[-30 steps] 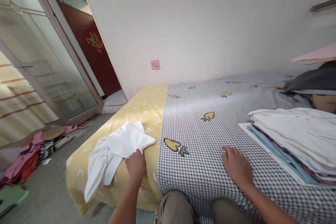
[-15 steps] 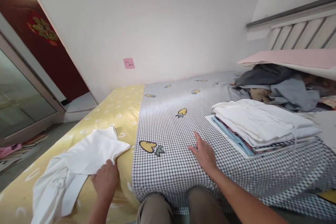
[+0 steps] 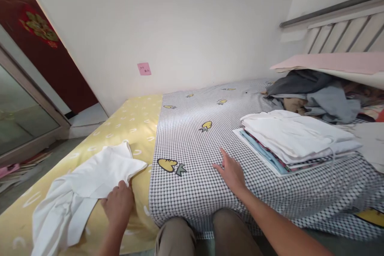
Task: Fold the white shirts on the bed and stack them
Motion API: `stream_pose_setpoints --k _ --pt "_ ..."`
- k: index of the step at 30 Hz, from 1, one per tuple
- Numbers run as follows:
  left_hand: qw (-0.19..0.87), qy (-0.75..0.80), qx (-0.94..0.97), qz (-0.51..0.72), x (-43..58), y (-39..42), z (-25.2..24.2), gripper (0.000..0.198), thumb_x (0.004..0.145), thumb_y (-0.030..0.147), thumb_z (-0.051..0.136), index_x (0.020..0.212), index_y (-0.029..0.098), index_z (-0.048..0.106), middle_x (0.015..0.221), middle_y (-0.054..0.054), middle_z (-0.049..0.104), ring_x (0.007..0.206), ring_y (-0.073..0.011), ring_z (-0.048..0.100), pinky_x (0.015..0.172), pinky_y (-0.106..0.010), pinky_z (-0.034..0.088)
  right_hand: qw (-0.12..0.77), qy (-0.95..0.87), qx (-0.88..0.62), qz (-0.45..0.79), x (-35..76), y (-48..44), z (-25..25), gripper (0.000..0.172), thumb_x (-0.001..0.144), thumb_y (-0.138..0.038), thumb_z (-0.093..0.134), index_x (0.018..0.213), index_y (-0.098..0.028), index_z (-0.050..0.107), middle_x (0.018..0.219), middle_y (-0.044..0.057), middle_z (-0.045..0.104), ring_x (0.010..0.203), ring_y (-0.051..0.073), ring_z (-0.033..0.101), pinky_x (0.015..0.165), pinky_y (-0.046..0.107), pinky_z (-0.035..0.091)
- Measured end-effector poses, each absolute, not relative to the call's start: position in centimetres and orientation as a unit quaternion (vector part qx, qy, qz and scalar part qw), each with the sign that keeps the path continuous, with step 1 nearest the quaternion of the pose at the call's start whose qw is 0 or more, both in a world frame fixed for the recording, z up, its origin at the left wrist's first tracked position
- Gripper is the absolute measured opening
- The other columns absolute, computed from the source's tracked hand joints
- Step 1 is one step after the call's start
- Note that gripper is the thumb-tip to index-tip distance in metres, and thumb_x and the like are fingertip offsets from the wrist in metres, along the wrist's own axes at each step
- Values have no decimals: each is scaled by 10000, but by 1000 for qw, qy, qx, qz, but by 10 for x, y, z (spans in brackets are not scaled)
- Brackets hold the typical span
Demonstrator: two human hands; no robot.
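My left hand [image 3: 117, 207] is closed on the near edge of a crumpled white garment [image 3: 87, 184] that lies on the yellow part of the bed [image 3: 126, 124]. My right hand [image 3: 231, 172] lies flat and open on the black-and-white checked sheet [image 3: 204, 148], fingers stretched forward, holding nothing. To the right of it sits a stack of folded clothes [image 3: 294, 140] with a white piece on top.
A heap of loose grey and dark clothes [image 3: 318, 92] lies at the back right under a pink board [image 3: 333, 62]. A slatted headboard [image 3: 339, 34] stands behind. A glass door [image 3: 24, 116] and books on the floor [image 3: 18, 168] are left. My knees [image 3: 207, 232] touch the bed edge.
The view has swung right, bringing the folded stack and clothes heap into fuller sight. My left hand stays on the white garment; my right hand stays flat on the sheet.
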State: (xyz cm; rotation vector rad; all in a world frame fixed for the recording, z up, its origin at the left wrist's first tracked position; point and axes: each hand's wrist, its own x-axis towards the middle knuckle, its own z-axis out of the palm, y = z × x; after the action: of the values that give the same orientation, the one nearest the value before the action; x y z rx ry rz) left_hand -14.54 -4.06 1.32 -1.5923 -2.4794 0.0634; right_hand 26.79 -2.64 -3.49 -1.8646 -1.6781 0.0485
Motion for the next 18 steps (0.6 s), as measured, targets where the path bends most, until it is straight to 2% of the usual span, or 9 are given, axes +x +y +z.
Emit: stream_pose_setpoints --k 11,18 --pt "102 -838 -537 3 -141 -44 13 383 1015 304 232 1042 148 580 1033 -156 740 1004 -333 698 867 -449 370 300 -644 -703 -12 272 -26 -40 663 974 -502 539 1532 -198 352 959 67 694 852 264 627 800 383 441" --pt "110 -836 -538 -13 -142 -45 10 383 1015 302 238 1041 138 583 1000 -149 733 993 -337 699 863 -453 366 299 -635 -712 -9 271 -26 -39 639 972 -518 530 1503 -188 400 891 41 669 832 251 616 784 364 431"
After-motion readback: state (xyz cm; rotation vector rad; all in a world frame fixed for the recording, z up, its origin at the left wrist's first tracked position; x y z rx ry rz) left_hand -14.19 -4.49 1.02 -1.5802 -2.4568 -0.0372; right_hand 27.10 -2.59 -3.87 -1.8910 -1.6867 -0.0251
